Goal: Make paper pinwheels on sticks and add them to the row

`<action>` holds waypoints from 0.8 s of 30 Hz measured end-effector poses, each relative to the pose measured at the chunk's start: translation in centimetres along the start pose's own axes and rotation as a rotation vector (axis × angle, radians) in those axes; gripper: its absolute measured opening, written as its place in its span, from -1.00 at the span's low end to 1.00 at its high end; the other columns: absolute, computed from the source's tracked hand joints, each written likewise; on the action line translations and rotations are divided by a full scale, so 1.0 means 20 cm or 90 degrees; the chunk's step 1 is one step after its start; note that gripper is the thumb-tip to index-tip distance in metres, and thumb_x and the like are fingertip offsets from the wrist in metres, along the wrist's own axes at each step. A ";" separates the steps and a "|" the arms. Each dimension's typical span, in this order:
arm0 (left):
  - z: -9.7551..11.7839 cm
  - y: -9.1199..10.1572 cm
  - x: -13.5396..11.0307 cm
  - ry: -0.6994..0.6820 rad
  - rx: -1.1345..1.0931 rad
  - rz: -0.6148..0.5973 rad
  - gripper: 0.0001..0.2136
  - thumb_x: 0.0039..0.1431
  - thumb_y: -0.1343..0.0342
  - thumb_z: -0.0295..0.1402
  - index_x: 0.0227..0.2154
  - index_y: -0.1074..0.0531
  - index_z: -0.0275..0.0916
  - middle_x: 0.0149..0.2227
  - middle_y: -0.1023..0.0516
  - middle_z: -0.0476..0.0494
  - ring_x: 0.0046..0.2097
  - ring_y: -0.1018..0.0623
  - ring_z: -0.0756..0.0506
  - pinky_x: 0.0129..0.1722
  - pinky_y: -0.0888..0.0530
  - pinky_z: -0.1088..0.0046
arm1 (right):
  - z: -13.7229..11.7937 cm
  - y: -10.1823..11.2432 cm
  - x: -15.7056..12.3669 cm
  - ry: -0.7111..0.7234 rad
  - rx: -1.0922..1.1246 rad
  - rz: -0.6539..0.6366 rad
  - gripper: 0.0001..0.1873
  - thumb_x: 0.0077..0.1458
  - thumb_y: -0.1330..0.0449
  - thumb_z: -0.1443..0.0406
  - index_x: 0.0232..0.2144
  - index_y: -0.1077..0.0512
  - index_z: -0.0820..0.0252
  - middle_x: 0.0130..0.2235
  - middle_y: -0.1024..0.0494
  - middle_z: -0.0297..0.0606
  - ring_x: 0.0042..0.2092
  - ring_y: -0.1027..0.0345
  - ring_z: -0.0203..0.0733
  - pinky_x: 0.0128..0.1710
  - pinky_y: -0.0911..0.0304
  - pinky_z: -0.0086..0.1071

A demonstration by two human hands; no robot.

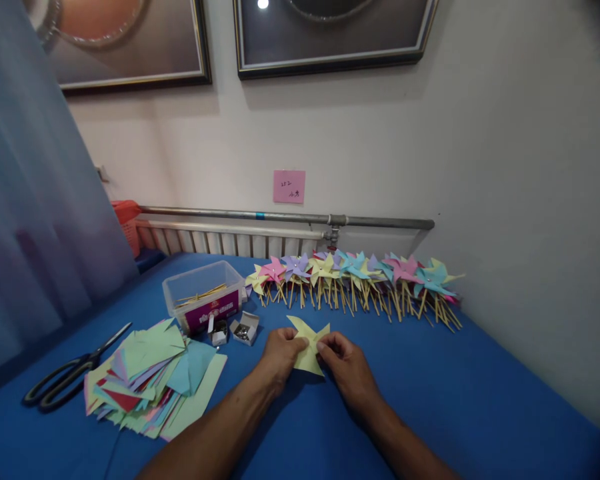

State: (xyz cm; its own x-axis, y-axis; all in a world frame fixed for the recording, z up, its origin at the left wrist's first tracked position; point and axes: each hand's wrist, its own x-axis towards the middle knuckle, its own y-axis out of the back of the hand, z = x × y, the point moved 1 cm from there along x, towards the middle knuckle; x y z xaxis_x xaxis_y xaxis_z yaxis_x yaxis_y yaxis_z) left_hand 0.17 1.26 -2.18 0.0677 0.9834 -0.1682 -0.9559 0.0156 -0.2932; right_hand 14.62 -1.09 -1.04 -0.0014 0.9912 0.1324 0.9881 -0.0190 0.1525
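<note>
A yellow cut paper square (309,343) lies on the blue tabletop (430,387) in front of me, its corners partly folded toward the middle. My left hand (280,357) pinches its left side with closed fingers. On the paper's right side my right hand (345,367) pinches it too, fingertips pressed near the centre. Both forearms reach in from the bottom edge.
A row of finished paper pinwheels (360,283) on wooden sticks lies along the back. A clear plastic box (205,300) holds sticks, with two small boxes of pins (237,328) beside it. A pile of coloured paper squares (150,377) and black scissors (67,377) lie at left.
</note>
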 end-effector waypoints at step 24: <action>-0.01 -0.01 0.00 -0.031 0.084 0.003 -0.75 -0.28 -0.35 -0.31 -0.64 -0.37 -0.27 -0.68 -0.38 0.04 -0.62 -0.27 0.07 -0.59 -0.18 0.52 | -0.01 0.01 0.00 0.020 -0.160 0.021 -0.80 0.01 -0.17 0.16 -0.54 -0.37 0.13 -0.55 -0.39 -0.39 -0.47 -0.23 -0.25 -0.46 -0.11 -0.40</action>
State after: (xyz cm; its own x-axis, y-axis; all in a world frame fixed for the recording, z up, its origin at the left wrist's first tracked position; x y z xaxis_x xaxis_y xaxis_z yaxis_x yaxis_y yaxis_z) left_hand 0.47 1.22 -2.31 0.0522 0.9912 -0.1217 -0.9858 0.0317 -0.1651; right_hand 14.75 -1.09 -0.91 0.0221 0.9849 0.1716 0.9185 -0.0878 0.3855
